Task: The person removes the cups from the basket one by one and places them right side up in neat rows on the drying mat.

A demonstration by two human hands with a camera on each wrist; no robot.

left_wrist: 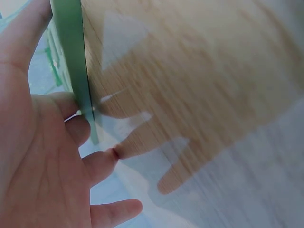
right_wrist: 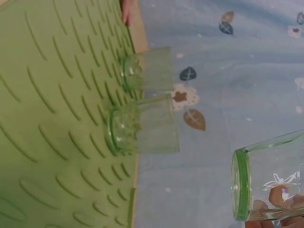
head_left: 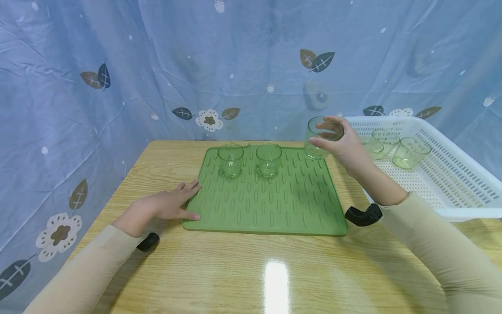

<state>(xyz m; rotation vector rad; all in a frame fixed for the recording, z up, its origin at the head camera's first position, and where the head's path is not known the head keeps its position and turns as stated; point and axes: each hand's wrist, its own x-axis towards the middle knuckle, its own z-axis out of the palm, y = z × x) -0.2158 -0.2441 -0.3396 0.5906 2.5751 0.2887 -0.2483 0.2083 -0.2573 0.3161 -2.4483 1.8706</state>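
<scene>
A clear green-tinted drinking glass (head_left: 317, 141) is held up in my right hand (head_left: 340, 141), thumb on the near side and fingers behind. It hangs over the back right corner of the green drying mat (head_left: 251, 205). In the right wrist view the glass (right_wrist: 266, 183) shows its thick base and my fingertips (right_wrist: 285, 197) through its wall. Two matching glasses stand upright on the mat, one at the back left (head_left: 231, 161) and one in the middle (head_left: 268, 161). My left hand (head_left: 176, 203) rests with straight fingers at the mat's left edge (left_wrist: 76, 61).
A white plastic basket (head_left: 466, 209) stands at the right, with several more glasses (head_left: 409, 152) in its back left part. A wooden table (head_left: 219, 270) lies under everything. Behind it hangs a blue patterned curtain (head_left: 251, 56).
</scene>
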